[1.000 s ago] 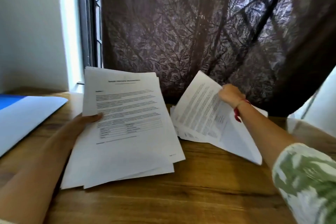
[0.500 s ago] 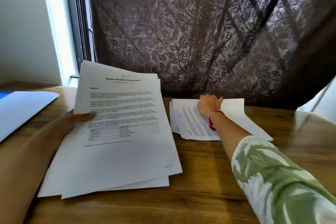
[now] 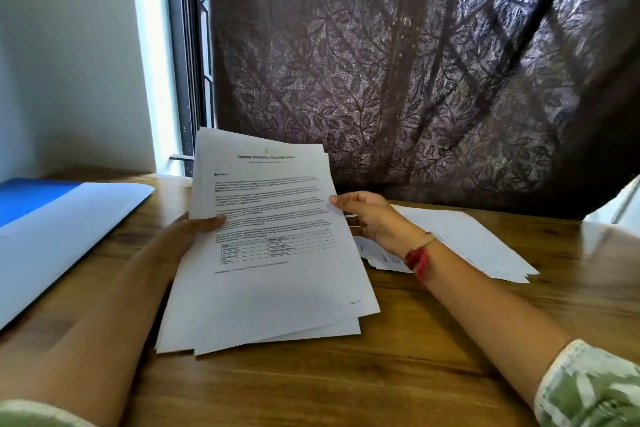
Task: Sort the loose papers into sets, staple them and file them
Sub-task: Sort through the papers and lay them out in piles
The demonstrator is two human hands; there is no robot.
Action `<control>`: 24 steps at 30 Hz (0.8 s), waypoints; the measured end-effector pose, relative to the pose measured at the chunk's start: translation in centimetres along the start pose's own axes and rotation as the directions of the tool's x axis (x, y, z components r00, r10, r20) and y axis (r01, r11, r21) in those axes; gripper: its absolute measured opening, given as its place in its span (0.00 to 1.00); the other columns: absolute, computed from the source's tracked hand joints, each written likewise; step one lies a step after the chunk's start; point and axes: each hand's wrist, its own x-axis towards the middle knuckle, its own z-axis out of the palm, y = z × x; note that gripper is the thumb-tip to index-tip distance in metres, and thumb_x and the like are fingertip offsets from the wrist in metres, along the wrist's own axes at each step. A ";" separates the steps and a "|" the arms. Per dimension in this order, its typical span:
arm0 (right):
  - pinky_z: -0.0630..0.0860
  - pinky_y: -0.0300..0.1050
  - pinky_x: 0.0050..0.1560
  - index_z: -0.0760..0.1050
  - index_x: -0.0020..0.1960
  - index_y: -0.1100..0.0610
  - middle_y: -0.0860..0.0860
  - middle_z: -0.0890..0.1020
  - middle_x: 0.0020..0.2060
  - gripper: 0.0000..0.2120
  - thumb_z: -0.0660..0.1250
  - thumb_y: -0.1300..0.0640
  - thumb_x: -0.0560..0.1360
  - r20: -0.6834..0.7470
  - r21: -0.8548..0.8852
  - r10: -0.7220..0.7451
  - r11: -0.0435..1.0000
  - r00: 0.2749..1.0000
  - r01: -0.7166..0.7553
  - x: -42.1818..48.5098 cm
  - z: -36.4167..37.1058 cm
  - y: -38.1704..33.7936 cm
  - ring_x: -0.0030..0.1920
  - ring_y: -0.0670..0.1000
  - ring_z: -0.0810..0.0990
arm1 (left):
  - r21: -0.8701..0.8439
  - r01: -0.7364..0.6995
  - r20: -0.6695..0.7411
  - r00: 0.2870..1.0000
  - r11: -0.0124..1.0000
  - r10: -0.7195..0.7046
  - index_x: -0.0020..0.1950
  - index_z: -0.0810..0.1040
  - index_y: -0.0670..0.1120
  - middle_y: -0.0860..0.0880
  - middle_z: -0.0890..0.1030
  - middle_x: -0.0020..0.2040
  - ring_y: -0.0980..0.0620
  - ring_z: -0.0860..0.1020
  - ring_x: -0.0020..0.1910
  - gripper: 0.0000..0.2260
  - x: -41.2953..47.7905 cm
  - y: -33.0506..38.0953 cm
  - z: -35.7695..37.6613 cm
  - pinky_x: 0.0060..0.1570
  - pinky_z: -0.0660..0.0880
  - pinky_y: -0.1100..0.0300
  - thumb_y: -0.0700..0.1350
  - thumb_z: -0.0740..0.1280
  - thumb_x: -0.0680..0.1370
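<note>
Head view. Left hand (image 3: 194,232) holds a fanned stack of printed papers (image 3: 270,253) by its left edge, thumb on top of the top sheet, fingers hidden beneath: grip clamped on the stack. The stack is tilted up, its far edge raised toward the curtain (image 3: 415,73), its near edge low over the wooden bench (image 3: 398,374); whether that edge touches the wood cannot be told. Top sheet carries a heading, blocks of text and a small table; the print is too blurred to read with certainty.

Right hand (image 3: 370,218) is at the stack's right edge, thumb tip touching the top sheet's edge, fingers curled behind it. Whether this grip is closed on a sheet or only resting against it cannot be told. A red thread band (image 3: 417,258) circles the right wrist.

A second pile of papers (image 3: 478,246) lies flat on the bench, right of the held stack, toward the far right part, partly hidden by the right forearm.

A folder (image 3: 59,236), white with a blue part, lies open at the bench's left edge, well apart from both piles.

Green-and-white patterned sleeve (image 3: 588,388) at the bench's near right corner
</note>
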 end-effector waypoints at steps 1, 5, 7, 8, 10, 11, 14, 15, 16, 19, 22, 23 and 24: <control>0.80 0.44 0.40 0.76 0.54 0.61 0.54 0.84 0.46 0.15 0.74 0.55 0.72 0.002 0.081 0.004 0.997 1.000 -0.004 -0.2 0.7 -0.1 0.44 0.51 0.84 | -0.023 0.004 0.006 1.000 1.000 -0.004 0.58 0.77 0.43 0.44 0.85 0.46 0.45 0.84 0.40 0.14 -0.3 0.2 0.4 0.34 0.81 0.54 0.34 0.68 0.72; 0.82 0.47 0.46 0.79 0.47 0.63 0.58 0.84 0.47 0.05 0.72 0.67 0.71 -0.033 0.159 0.036 0.987 0.999 -0.030 -0.2 2.0 -0.3 0.44 0.54 0.84 | -0.052 -0.007 0.048 0.999 0.999 0.009 0.62 0.77 0.42 0.41 0.84 0.53 0.42 0.84 0.45 0.36 -0.6 0.4 0.4 0.38 0.81 0.51 0.42 0.82 0.55; 0.82 0.48 0.47 0.79 0.45 0.63 0.57 0.84 0.46 0.04 0.72 0.67 0.71 -0.087 0.151 0.048 0.988 0.995 -0.034 0.0 2.2 -0.2 0.43 0.55 0.84 | -0.032 0.014 0.044 0.999 0.999 -0.012 0.64 0.76 0.42 0.40 0.82 0.57 0.40 0.83 0.50 0.43 -0.6 0.5 0.2 0.43 0.81 0.48 0.47 0.84 0.50; 0.82 0.47 0.45 0.79 0.44 0.62 0.57 0.84 0.44 0.03 0.71 0.67 0.72 -0.108 0.153 0.048 0.988 0.993 -0.031 0.0 2.3 -0.3 0.41 0.54 0.84 | -0.033 0.017 0.038 0.999 0.999 -0.016 0.64 0.76 0.42 0.40 0.82 0.58 0.40 0.83 0.51 0.42 -0.7 0.5 0.1 0.44 0.81 0.48 0.47 0.84 0.51; 0.81 0.44 0.39 0.78 0.42 0.61 0.54 0.84 0.38 0.04 0.69 0.67 0.74 -0.153 0.127 0.041 0.992 0.987 -0.022 -0.1 2.3 -0.4 0.37 0.52 0.83 | -0.054 0.019 0.033 0.999 0.998 -0.017 0.64 0.76 0.43 0.40 0.82 0.57 0.41 0.83 0.49 0.35 -0.7 0.5 0.1 0.42 0.81 0.49 0.45 0.81 0.58; 0.81 0.43 0.37 0.78 0.42 0.61 0.53 0.83 0.36 0.05 0.68 0.66 0.75 -0.178 0.097 0.037 0.995 0.983 -0.019 -0.1 2.1 -0.5 0.36 0.51 0.82 | -0.052 0.014 0.023 1.000 0.999 -0.012 0.63 0.76 0.43 0.40 0.82 0.57 0.41 0.83 0.49 0.29 -0.6 0.4 0.0 0.41 0.81 0.49 0.43 0.77 0.63; 0.80 0.45 0.43 0.79 0.48 0.65 0.55 0.82 0.39 0.04 0.65 0.66 0.77 -0.238 -0.030 -0.099 0.995 0.966 0.094 -0.3 0.8 -1.4 0.39 0.52 0.80 | -0.083 0.007 0.007 1.000 0.997 -0.007 0.63 0.77 0.44 0.40 0.82 0.57 0.42 0.83 0.48 0.23 -0.5 0.3 -0.1 0.42 0.82 0.49 0.41 0.71 0.67; 0.79 0.45 0.46 0.79 0.49 0.65 0.55 0.82 0.39 0.05 0.64 0.67 0.77 -0.250 -0.047 -0.162 0.987 0.955 0.155 -0.4 -0.2 -2.1 0.38 0.51 0.80 | -0.079 -0.001 -0.007 1.000 0.997 0.001 0.62 0.77 0.44 0.40 0.82 0.57 0.42 0.83 0.48 0.23 -0.4 0.3 -0.1 0.43 0.82 0.49 0.41 0.71 0.67; 0.79 0.41 0.43 0.78 0.48 0.65 0.53 0.82 0.37 0.07 0.62 0.69 0.78 -0.268 -0.050 -0.203 0.979 0.942 0.196 -0.5 -1.3 -3.0 0.36 0.49 0.80 | -0.089 -0.004 -0.018 1.000 0.996 0.002 0.61 0.77 0.44 0.40 0.82 0.58 0.42 0.83 0.49 0.22 -0.5 0.4 -0.1 0.44 0.82 0.49 0.41 0.71 0.67; 0.76 0.36 0.29 0.74 0.41 0.60 0.56 0.80 0.37 0.13 0.57 0.72 0.77 -0.360 -0.096 -0.188 0.982 0.914 0.164 -0.5 -5.9 -5.6 0.32 0.49 0.79 | -0.092 -0.004 -0.018 1.000 0.996 0.002 0.61 0.77 0.45 0.41 0.82 0.58 0.40 0.81 0.53 0.22 -0.5 0.4 -0.3 0.49 0.81 0.47 0.41 0.71 0.66; 0.74 0.40 0.32 0.74 0.41 0.60 0.59 0.78 0.43 0.12 0.57 0.73 0.74 -0.424 -0.337 -0.195 0.940 0.884 0.046 0.3 -9.8 -6.3 0.41 0.56 0.77 | -0.084 0.024 -0.015 1.000 0.996 -0.025 0.62 0.77 0.45 0.42 0.82 0.57 0.40 0.81 0.55 0.23 -0.9 0.5 -0.2 0.51 0.80 0.46 0.41 0.72 0.66; 0.73 0.39 0.32 0.74 0.40 0.60 0.59 0.78 0.43 0.12 0.57 0.72 0.74 -0.440 -0.410 -0.214 0.912 0.872 0.017 0.5 -10.6 -6.3 0.42 0.56 0.76 | -0.075 -0.023 0.052 0.998 0.997 0.027 0.62 0.77 0.45 0.42 0.82 0.57 0.39 0.81 0.55 0.24 -1.1 0.5 -0.1 0.51 0.80 0.46 0.41 0.73 0.66; 0.73 0.38 0.32 0.74 0.41 0.60 0.58 0.78 0.43 0.11 0.57 0.72 0.74 -0.446 -0.476 -0.240 0.879 0.862 -0.002 0.8 -11.3 -6.5 0.43 0.56 0.76 | -0.105 -0.034 0.072 0.997 0.994 0.042 0.61 0.77 0.45 0.42 0.83 0.56 0.39 0.81 0.55 0.24 -1.1 0.5 -0.3 0.52 0.80 0.45 0.42 0.74 0.66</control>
